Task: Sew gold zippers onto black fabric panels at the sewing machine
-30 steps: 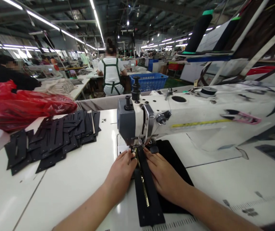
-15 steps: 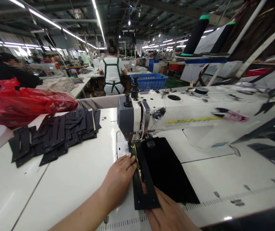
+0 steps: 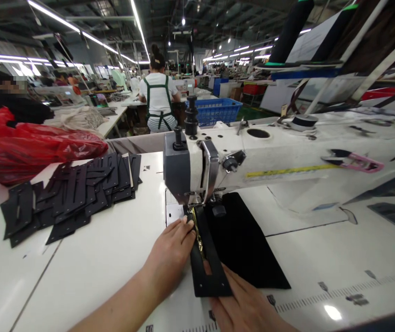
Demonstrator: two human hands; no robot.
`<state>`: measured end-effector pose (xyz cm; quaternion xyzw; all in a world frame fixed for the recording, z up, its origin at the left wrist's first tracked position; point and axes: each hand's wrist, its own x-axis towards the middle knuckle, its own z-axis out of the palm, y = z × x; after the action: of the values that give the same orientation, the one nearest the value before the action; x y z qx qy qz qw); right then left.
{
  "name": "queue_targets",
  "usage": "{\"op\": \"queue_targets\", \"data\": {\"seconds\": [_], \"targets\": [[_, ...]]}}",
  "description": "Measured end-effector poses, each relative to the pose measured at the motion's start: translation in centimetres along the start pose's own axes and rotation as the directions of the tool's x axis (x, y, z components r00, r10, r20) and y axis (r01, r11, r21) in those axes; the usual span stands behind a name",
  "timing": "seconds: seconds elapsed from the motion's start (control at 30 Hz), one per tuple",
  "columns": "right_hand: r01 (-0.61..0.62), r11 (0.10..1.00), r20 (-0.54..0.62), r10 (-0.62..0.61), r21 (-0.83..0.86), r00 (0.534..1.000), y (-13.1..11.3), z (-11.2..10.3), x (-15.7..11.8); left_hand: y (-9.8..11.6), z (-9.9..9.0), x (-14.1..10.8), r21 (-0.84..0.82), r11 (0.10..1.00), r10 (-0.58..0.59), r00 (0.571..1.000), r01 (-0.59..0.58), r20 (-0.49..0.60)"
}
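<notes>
A black strip-like panel (image 3: 218, 276) with a long slot lies under the presser foot of a white sewing machine (image 3: 287, 152). Inside the slot shows a gold-toothed zipper (image 3: 199, 237) with its pull. My left hand (image 3: 173, 246) presses its closed fingers on the panel's left edge, close to the needle area; its thumb is hidden. Around the panel's near right corner, my right hand (image 3: 247, 302) grips with some fingers underneath, and skin shows through the slot. A larger black piece of material (image 3: 252, 249) extends to the right from beneath the panel.
Several slotted black panels (image 3: 76, 191) lie piled at left, before a red plastic bag (image 3: 38, 143). Pink-handled snips (image 3: 359, 161) rest against the machine arm. Thread cones (image 3: 289, 34) stand at upper right. Beyond are a blue crate (image 3: 214, 112) and a person in a green apron (image 3: 159, 97).
The view has shifted slightly, and the machine appears a little nearer. Both hands keep their places on the panel, which has barely moved relative to the presser foot.
</notes>
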<state>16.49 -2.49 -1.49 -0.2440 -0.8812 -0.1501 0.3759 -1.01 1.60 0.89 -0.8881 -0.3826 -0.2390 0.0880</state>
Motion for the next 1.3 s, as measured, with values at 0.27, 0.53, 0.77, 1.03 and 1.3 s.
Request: {"op": "queue_targets", "data": {"seconds": [0.27, 0.53, 0.77, 1.03, 1.3], "targets": [[-0.055, 0.993, 0.025, 0.053, 0.101, 0.998, 1.4, 0.8, 0.6, -0.3, 0.2, 0.0, 0.034, 0.999, 0.032, 0.999, -0.031, -0.033], [-0.044, 0.991, 0.053, 0.037, 0.123, 0.998, 2.7, 1.6, 1.6, -1.5, 1.0, 0.5, -0.067, 0.997, -0.040, 0.997, 0.036, -0.064], [-0.079, 0.987, 0.091, 0.067, 0.138, 0.994, 3.4, 2.0, 2.0, -2.1, 1.3, 0.4, -0.090, 0.990, -0.113, 0.994, 0.112, -0.003], [-0.346, 0.933, 0.307, 0.301, 0.103, 0.903, 4.9, 1.6, 4.1, -0.5, 0.5, -0.2, -0.095, 0.975, -0.201, 0.980, 0.201, 0.010], [-0.365, 0.910, 0.479, 0.237, 0.195, 0.845, 7.6, 2.6, 6.2, 0.2, 0.7, -1.2, -0.105, 0.963, -0.240, 0.968, 0.246, 0.069]]}}
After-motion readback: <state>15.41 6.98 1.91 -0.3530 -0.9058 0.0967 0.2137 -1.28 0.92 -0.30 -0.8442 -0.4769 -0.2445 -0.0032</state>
